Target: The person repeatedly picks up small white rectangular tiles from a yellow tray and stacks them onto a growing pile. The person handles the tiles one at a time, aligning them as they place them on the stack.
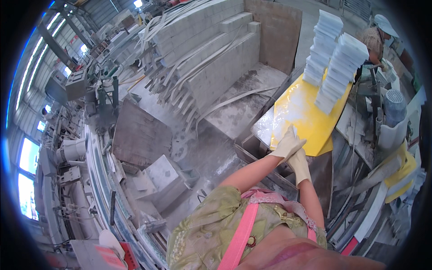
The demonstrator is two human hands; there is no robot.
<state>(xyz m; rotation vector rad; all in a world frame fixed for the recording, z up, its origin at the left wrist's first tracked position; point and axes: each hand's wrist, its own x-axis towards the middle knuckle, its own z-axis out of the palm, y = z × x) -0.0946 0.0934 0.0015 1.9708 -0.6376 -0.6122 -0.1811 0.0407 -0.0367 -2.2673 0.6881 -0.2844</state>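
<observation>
Two stacks of tiles (344, 63) on the counter's (299, 105) far end, hands (289, 145) at its near end, blocks (225, 65) left

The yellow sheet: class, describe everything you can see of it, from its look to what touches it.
The yellow sheet is bright, flat and smooth-looking, perhaps plastic, with whitish smears toward its left side. It lies in front of the person, stretching away and to the right. Two stacks of white slabs stand on its far part. The left hand and right hand, both gloved, are at its near end; whether they press on it is hard to tell.
</observation>
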